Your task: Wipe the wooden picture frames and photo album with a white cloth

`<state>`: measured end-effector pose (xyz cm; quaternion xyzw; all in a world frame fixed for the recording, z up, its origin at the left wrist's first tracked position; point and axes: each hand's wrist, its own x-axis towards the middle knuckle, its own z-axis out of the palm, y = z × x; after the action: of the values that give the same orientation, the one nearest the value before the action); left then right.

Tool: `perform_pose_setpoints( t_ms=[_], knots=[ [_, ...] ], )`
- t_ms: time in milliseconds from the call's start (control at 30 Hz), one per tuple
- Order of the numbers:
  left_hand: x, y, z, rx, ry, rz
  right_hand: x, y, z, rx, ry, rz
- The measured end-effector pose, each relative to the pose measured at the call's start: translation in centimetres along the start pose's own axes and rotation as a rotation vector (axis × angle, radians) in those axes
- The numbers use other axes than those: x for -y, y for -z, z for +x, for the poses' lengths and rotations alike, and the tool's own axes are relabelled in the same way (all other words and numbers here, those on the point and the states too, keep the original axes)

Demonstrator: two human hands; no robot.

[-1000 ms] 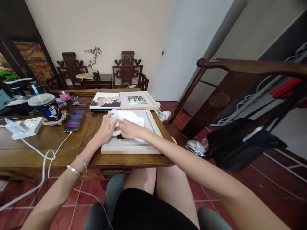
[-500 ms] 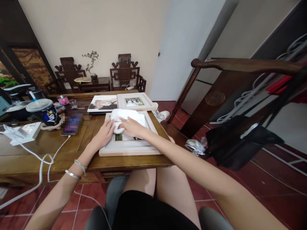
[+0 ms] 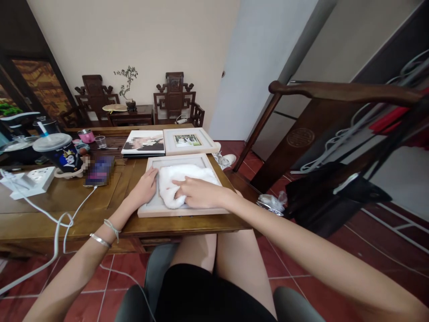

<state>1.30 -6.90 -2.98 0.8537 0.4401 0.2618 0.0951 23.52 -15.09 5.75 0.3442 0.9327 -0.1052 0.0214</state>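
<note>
Item 1, picture frame (image 3: pixel 181 210): pale wood, lying flat on the bench (image 3: pixel 67 210) near its front edge, directly ahead of me. Its glass is almost wholly covered by the cloth.

Item 2, white cloth (image 3: pixel 182 181): soft towelling, bunched, spread across the inside of the frame from the upper rail down toward the lower left corner.

Item 3, right hand (image 3: pixel 197 192): laid palm-down on the cloth, fingers flat and extended toward the left. The grip is spread and pressing, not pinching anything.

Item 4, left hand (image 3: pixel 145 188): resting on the frame's left rail, fingers loosely extended along it, touching the cloth's edge. I read it as steadying the frame; it encloses nothing.

Item 5, second frame (image 3: pixel 189 141) and a photo book (image 3: pixel 144 143): side by side beyond the first frame, untouched.

Item 6, surroundings: phone (image 3: pixel 98 171) on a white cable, lidded cup (image 3: pixel 60 152) and power strip (image 3: pixel 28 181) to the left, well apart from the hands.

Step in hand, as I judge it: wiping the face of the near frame, with the stroke currently at the lower part of the glass.

Next move, as I judge it: even downward pressure through the flat palm, with the left hand bearing on the rail so the frame does not slide toward the bench edge.
</note>
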Motion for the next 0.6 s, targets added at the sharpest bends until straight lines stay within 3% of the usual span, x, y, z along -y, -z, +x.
perform_pose_setpoints(
  t_ms=[367,467,600],
  knots=[
    [0.1,-0.1,0.1,0.008,-0.036,0.036,-3.6,-0.6,7.6,-0.148,-0.288,-0.255],
    [-0.2,0.2,0.1,-0.004,-0.052,0.037,-3.3,-0.4,8.0,-0.151,-0.309,-0.270],
    [-0.3,0.4,0.2,-0.007,-0.041,0.039,-1.9,0.1,5.9,-0.051,-0.204,-0.199]
  ],
)
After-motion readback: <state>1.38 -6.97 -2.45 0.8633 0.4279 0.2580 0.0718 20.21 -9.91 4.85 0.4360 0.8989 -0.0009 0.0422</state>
